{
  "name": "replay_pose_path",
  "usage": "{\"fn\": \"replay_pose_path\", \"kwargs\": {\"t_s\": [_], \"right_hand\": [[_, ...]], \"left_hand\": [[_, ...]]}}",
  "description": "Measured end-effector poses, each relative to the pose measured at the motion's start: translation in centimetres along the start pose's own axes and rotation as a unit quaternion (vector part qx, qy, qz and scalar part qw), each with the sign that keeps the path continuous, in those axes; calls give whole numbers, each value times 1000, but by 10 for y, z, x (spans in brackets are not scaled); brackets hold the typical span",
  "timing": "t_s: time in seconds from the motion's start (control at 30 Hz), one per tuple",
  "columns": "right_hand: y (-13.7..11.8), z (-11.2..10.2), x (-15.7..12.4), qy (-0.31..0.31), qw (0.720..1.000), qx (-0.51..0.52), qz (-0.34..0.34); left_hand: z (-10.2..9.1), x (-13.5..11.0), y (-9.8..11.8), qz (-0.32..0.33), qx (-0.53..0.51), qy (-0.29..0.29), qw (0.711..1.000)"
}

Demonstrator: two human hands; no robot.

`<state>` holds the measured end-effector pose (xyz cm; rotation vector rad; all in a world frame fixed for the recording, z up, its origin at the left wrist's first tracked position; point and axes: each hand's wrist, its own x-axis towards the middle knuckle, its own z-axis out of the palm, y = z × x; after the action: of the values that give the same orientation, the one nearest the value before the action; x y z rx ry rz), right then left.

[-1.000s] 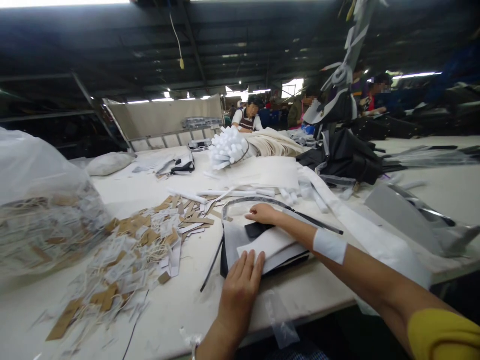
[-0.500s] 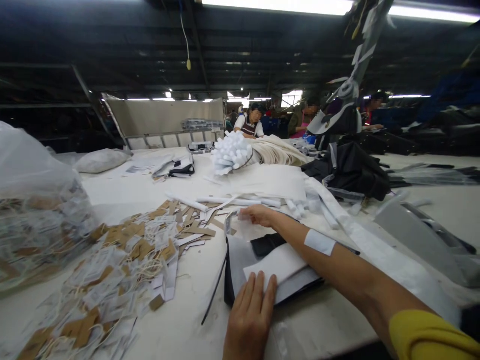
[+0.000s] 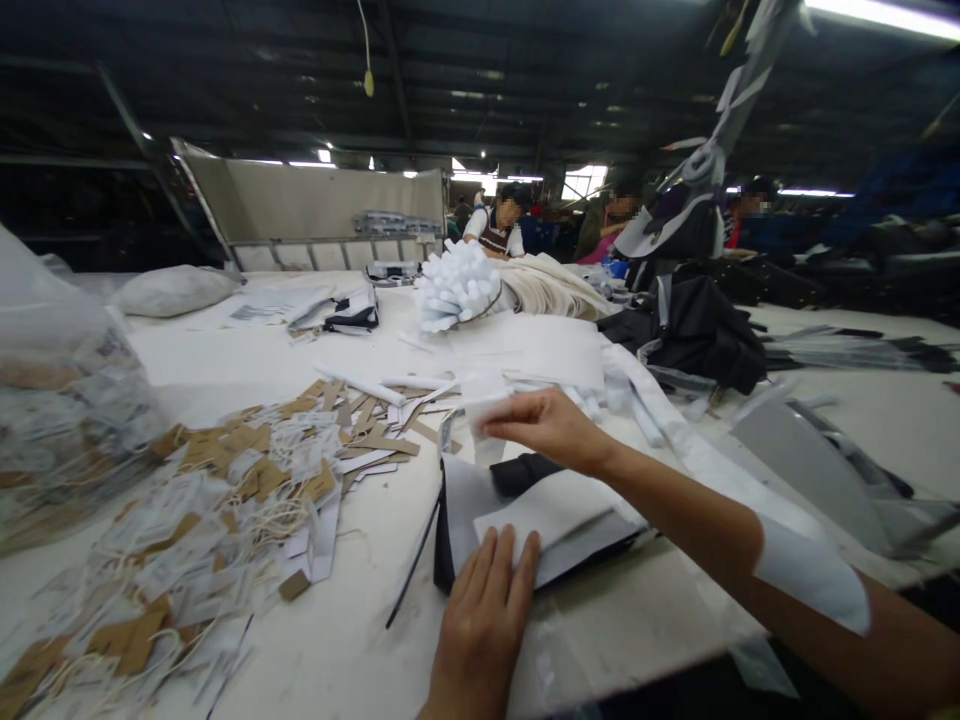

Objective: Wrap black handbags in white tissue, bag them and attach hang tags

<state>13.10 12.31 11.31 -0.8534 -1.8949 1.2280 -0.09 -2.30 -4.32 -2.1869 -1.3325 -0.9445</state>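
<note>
A black bag piece [image 3: 444, 545] with a pale grey-white lining lies on the table in front of me. My left hand [image 3: 487, 605] rests flat on a white padded sheet [image 3: 559, 510] over this lining, fingers stretched out. Above the bag's far edge, my right hand [image 3: 551, 428] pinches a thin translucent white sheet [image 3: 487, 400] that hangs partly blurred. A dark folded flap [image 3: 521, 472] shows below that hand. A white patch [image 3: 810, 575] lies on my right forearm.
Tags with strings [image 3: 247, 480] and cardboard strips cover the left side, beside a filled clear bag [image 3: 67, 420]. White rolls [image 3: 457, 285] are bundled behind. A black bag [image 3: 694, 335] and a grey panel [image 3: 817, 475] stand right. Co-workers [image 3: 499, 225] are at the back.
My right hand has lifted off the bag's far edge, raising the translucent sheet. The left hand stays flat on the white sheet. The view has shifted slightly.
</note>
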Motion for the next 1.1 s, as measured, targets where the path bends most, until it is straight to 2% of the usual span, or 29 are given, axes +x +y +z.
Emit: {"fn": "replay_pose_path", "kwargs": {"t_s": [0.1, 0.17, 0.23, 0.3, 0.33, 0.4, 0.47, 0.5, 0.53, 0.67, 0.8, 0.97, 1.1], "right_hand": [[-8, 1, -43, -49, 992, -100, -65], [-11, -2, -70, -140, 976, -140, -91], [-12, -8, -90, -234, 956, -159, -84], [-12, -16, -102, -272, 950, -145, -53], [-11, -19, -105, -253, 957, -133, -39], [-6, -22, -106, -156, 978, -138, -23], [2, -19, -101, -61, 980, -186, -24], [7, -15, -98, -41, 975, -215, -28], [12, -11, -94, -42, 969, -243, -31], [29, 5, -78, -115, 940, -321, -5], [35, 8, -70, -165, 938, -302, 43], [31, 10, -68, -153, 945, -265, 117], [29, 14, -63, -138, 935, -307, 108]], "left_hand": [[-2, 3, -1, -3, -6, 6, 1000], [-6, 7, -2, 0, -13, 15, 1000], [-13, 11, -3, 12, -21, 24, 999], [-19, 15, -4, 21, -30, 20, 999], [-21, 17, -5, 24, -33, 12, 999], [-24, 19, -5, 25, -40, -9, 999], [-25, 20, -5, 28, -41, -28, 998], [-25, 19, -5, 29, -41, -30, 998], [-24, 19, -5, 30, -41, -29, 998], [-20, 16, -5, 27, -49, -20, 998], [-19, 15, -5, 28, -59, -20, 998], [-19, 16, -5, 33, -45, 7, 998], [-19, 14, -5, 37, -25, 9, 999]]}}
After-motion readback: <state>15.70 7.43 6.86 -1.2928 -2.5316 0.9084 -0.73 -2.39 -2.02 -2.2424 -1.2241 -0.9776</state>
